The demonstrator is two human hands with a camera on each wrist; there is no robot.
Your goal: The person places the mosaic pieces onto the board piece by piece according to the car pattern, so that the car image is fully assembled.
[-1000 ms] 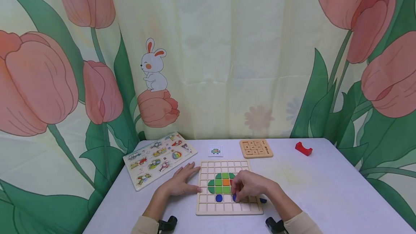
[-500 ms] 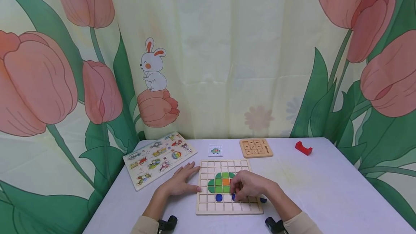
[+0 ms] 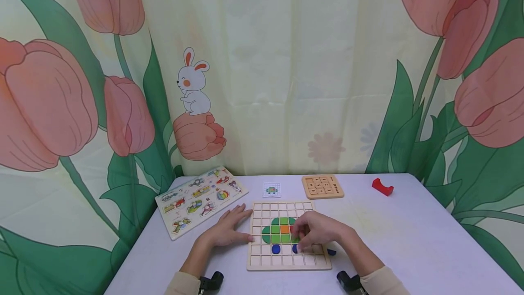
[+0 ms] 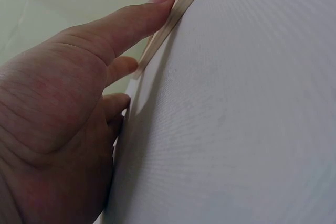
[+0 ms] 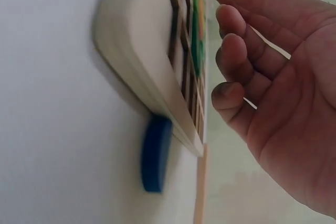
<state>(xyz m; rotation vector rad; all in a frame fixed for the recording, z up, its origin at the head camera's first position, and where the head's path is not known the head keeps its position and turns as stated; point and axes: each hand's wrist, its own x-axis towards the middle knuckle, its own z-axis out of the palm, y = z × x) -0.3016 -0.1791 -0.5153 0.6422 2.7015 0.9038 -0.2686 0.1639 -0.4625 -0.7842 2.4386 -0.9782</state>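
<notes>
A square wooden grid board holds a patch of green tiles, an orange tile and a partly covered red one. Below the patch sit a round blue piece and a second blue piece, half hidden by fingers. My right hand hovers over the board's right side, fingers loosely bent, thumb and index by the second blue piece; nothing is seen in its grasp. My left hand lies at the left edge, fingers extended, its thumb touching the board's side.
A loose blue piece lies beside the board's right edge. Behind stand a small pattern card, a wooden number puzzle and a red block. A picture puzzle board lies at the left.
My right hand has lifted slightly from the second blue piece, which stays on the grid, and its fingers have loosened. The left hand has not moved.
</notes>
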